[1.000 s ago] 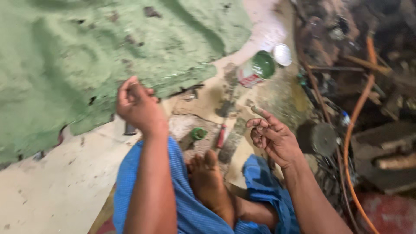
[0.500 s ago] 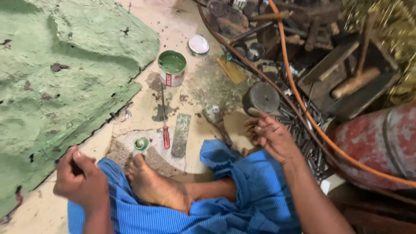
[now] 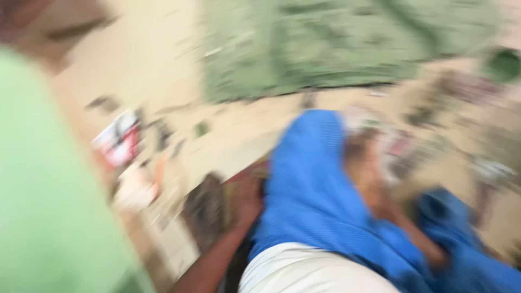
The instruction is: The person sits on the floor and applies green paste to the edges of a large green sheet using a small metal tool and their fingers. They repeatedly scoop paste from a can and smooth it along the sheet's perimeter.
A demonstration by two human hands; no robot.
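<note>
Dark object, blurred to a brownish-black upright patch, lies on the pale floor just left of the person's knee, which is wrapped in blue cloth. The left hand reaches down between that cloth and the dark object, right beside it and perhaps touching it. The camera's swing smears the fingers, so I cannot tell whether they are spread, pressed together or pinching anything. The right hand is out of view.

Judging from this reach, it would go best with the head held steady and the eyes on the hand, since it works low and close to the body, where the cloth could hide it.

Only one container can be made out: a green tin near the floor's far right, past the edge of the rumpled green sheet. It shows only as a round green smudge, and its contents cannot be seen.

A bare foot rests among the blue folds. A red-and-white packet lies well to the left, near a large pale green shape that fills that side.
</note>
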